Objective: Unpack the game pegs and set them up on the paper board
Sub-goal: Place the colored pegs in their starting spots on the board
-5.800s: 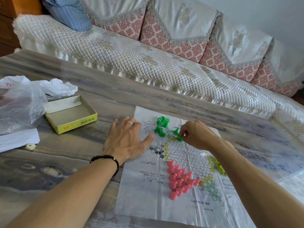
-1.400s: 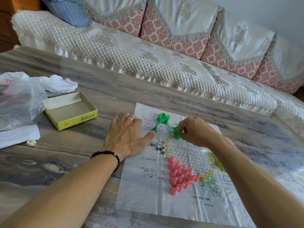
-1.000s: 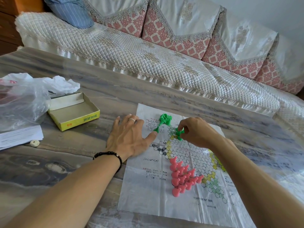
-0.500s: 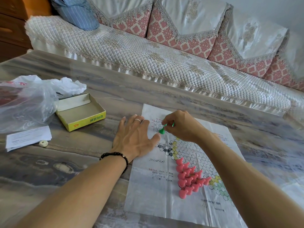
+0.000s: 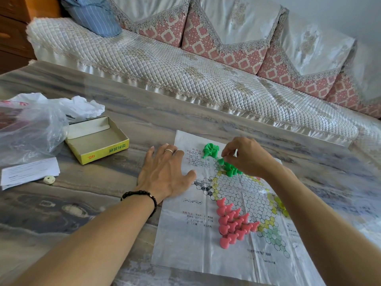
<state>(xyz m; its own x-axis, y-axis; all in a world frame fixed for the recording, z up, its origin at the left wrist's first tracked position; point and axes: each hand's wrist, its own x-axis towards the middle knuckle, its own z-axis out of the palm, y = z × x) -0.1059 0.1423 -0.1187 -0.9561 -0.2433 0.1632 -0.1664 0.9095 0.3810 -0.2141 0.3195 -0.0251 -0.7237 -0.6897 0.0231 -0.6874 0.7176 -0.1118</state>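
The paper board (image 5: 198, 240) lies on the table with a hexagon grid printed on it. My left hand (image 5: 165, 176) rests flat on its left edge, fingers spread. My right hand (image 5: 245, 157) pinches a green peg (image 5: 221, 161) at the grid's far corner, beside a short row of standing green pegs (image 5: 232, 170). A loose pile of green pegs (image 5: 210, 150) lies just beyond, on the printed text. Several pink pegs (image 5: 233, 223) stand in a triangle at the near corner. Yellow pegs (image 5: 280, 205) show partly behind my right forearm.
An open yellow box (image 5: 97, 141) sits left of the board, empty. A clear plastic bag (image 5: 31, 129), crumpled white paper, a folded leaflet (image 5: 28, 172) and a small white disc (image 5: 49, 180) lie at the far left. A quilted sofa (image 5: 185, 65) runs behind the table.
My right hand reached to the loose green pile, took a peg and brought it back to the green row on the grid. My left hand stayed flat on the board.
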